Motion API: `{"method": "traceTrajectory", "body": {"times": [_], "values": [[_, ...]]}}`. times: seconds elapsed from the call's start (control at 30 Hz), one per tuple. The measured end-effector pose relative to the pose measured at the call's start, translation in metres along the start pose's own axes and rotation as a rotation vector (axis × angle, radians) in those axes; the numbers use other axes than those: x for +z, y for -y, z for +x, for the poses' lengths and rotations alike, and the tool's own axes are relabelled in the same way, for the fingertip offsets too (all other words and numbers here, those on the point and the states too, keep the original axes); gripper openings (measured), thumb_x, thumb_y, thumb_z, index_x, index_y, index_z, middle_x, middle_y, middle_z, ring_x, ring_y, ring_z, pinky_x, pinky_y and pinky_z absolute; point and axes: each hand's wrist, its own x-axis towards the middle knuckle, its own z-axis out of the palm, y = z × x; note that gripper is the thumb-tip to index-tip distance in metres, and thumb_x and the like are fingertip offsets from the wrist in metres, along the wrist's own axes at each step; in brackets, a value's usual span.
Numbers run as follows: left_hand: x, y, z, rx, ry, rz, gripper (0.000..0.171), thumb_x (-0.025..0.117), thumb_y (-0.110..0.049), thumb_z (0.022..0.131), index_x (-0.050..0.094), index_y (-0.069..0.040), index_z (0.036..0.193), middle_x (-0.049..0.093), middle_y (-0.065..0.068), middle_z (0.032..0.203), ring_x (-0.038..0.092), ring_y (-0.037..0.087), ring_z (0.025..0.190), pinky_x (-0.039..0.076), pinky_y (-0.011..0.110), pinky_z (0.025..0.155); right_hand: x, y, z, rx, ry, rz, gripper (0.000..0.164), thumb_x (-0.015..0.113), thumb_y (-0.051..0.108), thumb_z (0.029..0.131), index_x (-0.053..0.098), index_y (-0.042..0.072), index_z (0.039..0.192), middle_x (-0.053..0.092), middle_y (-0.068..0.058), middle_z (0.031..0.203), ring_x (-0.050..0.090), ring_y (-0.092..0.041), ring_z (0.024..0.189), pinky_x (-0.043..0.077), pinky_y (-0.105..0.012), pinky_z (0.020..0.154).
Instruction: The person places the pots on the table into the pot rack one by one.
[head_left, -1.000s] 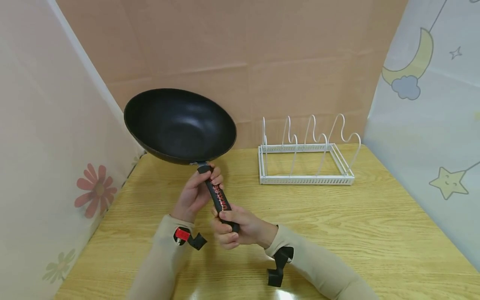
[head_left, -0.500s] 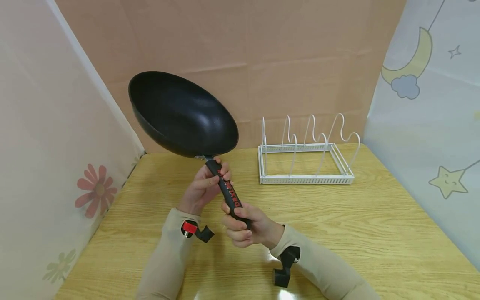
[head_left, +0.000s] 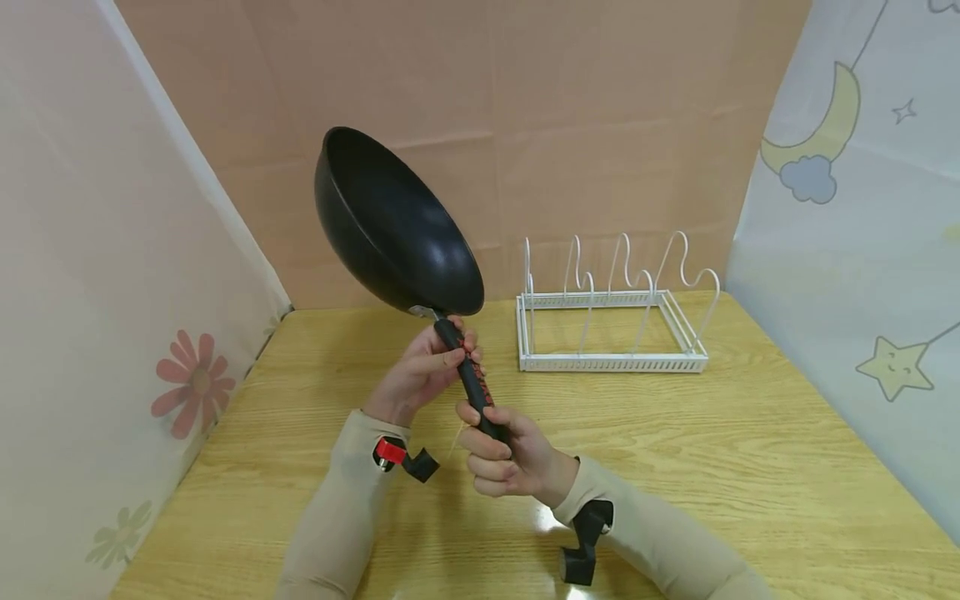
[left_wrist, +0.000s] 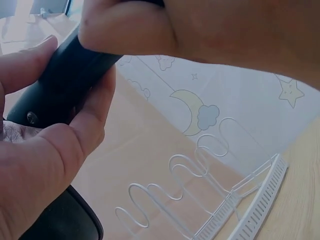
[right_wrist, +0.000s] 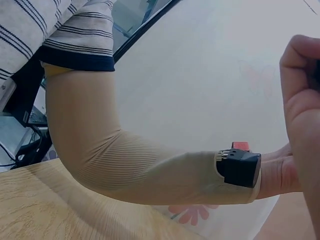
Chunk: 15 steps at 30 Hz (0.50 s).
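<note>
A black wok (head_left: 420, 225) is held up off the table in the head view, its bowl tilted steeply with the inside turned to the right. My left hand (head_left: 423, 375) grips its black handle (head_left: 474, 379) near the bowl. Around the handle's lower end, my right hand (head_left: 513, 454) has its fingers curled. The left wrist view shows the left hand's thumb and fingers (left_wrist: 45, 155) around the handle (left_wrist: 70, 80), with part of the bowl (left_wrist: 62, 217) below. In the right wrist view only part of the right hand (right_wrist: 305, 100) shows, and the wok is almost wholly hidden.
A white wire rack (head_left: 615, 362) with several curved dividers stands on the wooden table (head_left: 675, 467), right of the wok. A tan cloth wall (head_left: 570, 108) rises behind it. Patterned sheets line the left (head_left: 112, 250) and right (head_left: 862, 275) sides.
Both hands have moved right and slightly up with the wok. Its bowl has turned from facing up to tilting steeply toward the right. The rack has stayed in place.
</note>
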Motion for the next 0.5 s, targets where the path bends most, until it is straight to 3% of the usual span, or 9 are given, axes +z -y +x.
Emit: {"method": "traceTrajectory", "body": {"times": [0.27,0.5], "values": [[0.001,-0.001,0.012,-0.079,-0.050,0.095,0.037,0.074,-0.017,0.091,0.040,-0.011,0.104,0.058,0.002,0.091,0.062,0.016,0.085,0.054,0.031,0.083,0.006,0.001,-0.002,-0.064,-0.062,0.113,0.020,0.034,0.033,0.110,0.042,0.016,0.104,0.030,0.006,0.062,0.032,-0.005,0.046,0.022,-0.018,0.042],[0.008,0.001,0.019,-0.108,-0.131,0.107,0.060,0.083,-0.022,0.081,0.032,-0.006,0.106,0.057,0.002,0.087,0.063,0.015,0.083,0.054,0.030,0.080,0.003,0.004,-0.005,-0.081,-0.021,0.155,0.020,0.036,0.033,0.109,0.039,0.016,0.098,0.030,0.006,0.058,0.029,-0.006,0.042,0.021,-0.019,0.038]]}}
